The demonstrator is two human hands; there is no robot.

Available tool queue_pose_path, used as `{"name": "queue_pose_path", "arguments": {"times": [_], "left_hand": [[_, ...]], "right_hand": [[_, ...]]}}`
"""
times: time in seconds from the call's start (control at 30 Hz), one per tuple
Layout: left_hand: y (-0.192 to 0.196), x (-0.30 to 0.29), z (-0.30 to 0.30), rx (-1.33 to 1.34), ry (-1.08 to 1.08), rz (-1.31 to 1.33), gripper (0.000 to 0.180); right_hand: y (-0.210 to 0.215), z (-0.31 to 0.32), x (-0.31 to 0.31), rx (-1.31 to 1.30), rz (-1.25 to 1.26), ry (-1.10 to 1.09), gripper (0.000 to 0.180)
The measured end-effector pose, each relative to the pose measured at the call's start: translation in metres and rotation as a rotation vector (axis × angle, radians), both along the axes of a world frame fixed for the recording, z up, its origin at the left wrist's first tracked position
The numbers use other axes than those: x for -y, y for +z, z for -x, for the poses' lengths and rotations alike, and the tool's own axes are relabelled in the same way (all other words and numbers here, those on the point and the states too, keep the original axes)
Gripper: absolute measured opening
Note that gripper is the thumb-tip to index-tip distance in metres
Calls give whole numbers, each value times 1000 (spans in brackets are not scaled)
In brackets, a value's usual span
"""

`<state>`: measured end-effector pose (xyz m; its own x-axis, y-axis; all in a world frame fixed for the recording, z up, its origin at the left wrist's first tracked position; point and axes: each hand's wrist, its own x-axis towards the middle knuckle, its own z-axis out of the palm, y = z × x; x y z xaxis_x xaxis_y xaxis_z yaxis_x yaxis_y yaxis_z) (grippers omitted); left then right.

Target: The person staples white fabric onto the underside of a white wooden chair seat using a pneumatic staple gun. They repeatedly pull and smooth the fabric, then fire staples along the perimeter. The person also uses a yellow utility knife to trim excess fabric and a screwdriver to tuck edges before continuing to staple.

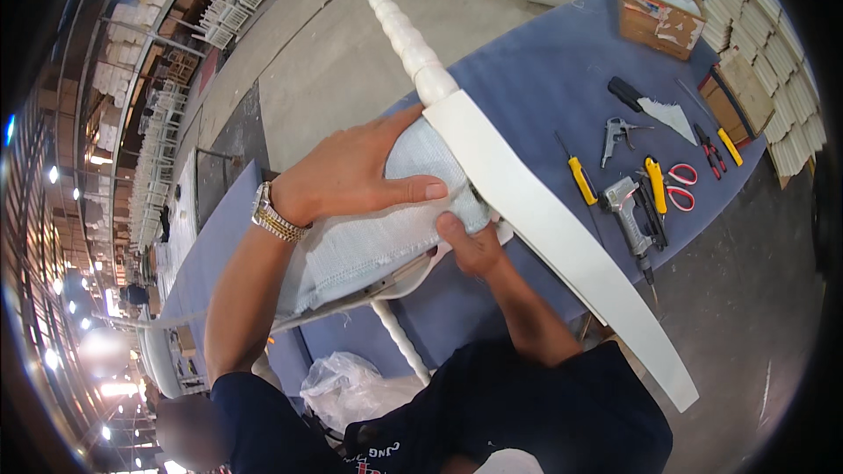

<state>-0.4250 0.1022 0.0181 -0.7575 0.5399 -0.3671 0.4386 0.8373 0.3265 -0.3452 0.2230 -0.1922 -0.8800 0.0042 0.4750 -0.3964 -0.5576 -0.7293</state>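
Observation:
A white chair frame [518,189] lies tilted on the blue-covered table in front of me, one turned leg [399,31] pointing away and a curved post running toward the lower right. Its seat [351,250] is covered in pale grey-blue woven fabric. My left hand [351,167], a metal watch on the wrist, is pressed over the seat; its thumb stretches along the fabric and its fingers wrap past the far edge, partly hidden. My right hand [472,247] pinches the seat's near corner beside the white rail, thumb on top, the other fingers hidden underneath.
On the blue table [518,61] at right lie a pneumatic stapler [628,215], a blow gun [617,136], a yellow screwdriver [580,179], red-handled scissors [681,186], pliers [709,154] and a knife [654,110]. Behind them stands a carton [654,22] of white stuffing. Clear plastic [356,391] lies near me.

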Motion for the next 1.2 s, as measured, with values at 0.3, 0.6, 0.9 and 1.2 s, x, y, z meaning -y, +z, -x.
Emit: {"name": "queue_pose_path", "arguments": {"times": [0.3, 0.6, 0.9, 1.2], "left_hand": [[-13, 1, -48, -430, 81, 79, 106], [-19, -11, -52, -478, 5, 105, 107], [-12, -28, -52, -485, 135, 262, 107], [-22, -25, -57, -514, 185, 296, 110]], "right_hand": [[32, -17, -64, 71, -369, 368, 29], [-205, -59, -262, 552, -1473, -851, 54], [-132, -72, -264, 633, -1209, -684, 56], [11, -156, -125, 304, -964, -329, 54]]}}
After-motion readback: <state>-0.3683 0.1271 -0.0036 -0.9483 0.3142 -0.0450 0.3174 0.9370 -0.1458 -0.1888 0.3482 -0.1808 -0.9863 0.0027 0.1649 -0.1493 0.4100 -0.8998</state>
